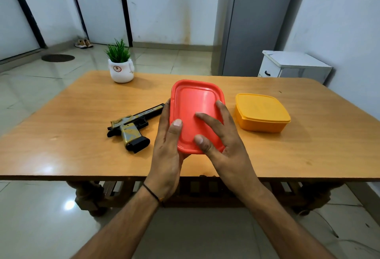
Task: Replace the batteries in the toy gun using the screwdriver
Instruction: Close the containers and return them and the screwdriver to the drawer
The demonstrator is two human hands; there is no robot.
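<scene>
Your left grip (166,141) holds the red box (195,98) by its left side: the thumb (175,127) is hooked over the lid's edge and the fingers run along and under the side. Your right grip (224,141) lies flat on the lid with its fingers spread and nearly straight, pressing on it rather than clasping it. The box sits between the two grips with its lid on and tilted up towards you. You cannot tell whether its far end still touches the worktop (72,135).

The toy gun (131,125) lies on its side just left of your left grip. Its barrel points at that grip's fingers and its black-based handle is nearer you. It is close to the grip but neither grip touches it.

To the right of your right grip, and apart from it, a yellow box (261,112) stands with its lid on. Beyond your left grip, towards the worktop's far edge, is a white pot (121,71) with a green plant. A dark band (151,192) circles the wrist behind your left grip.
</scene>
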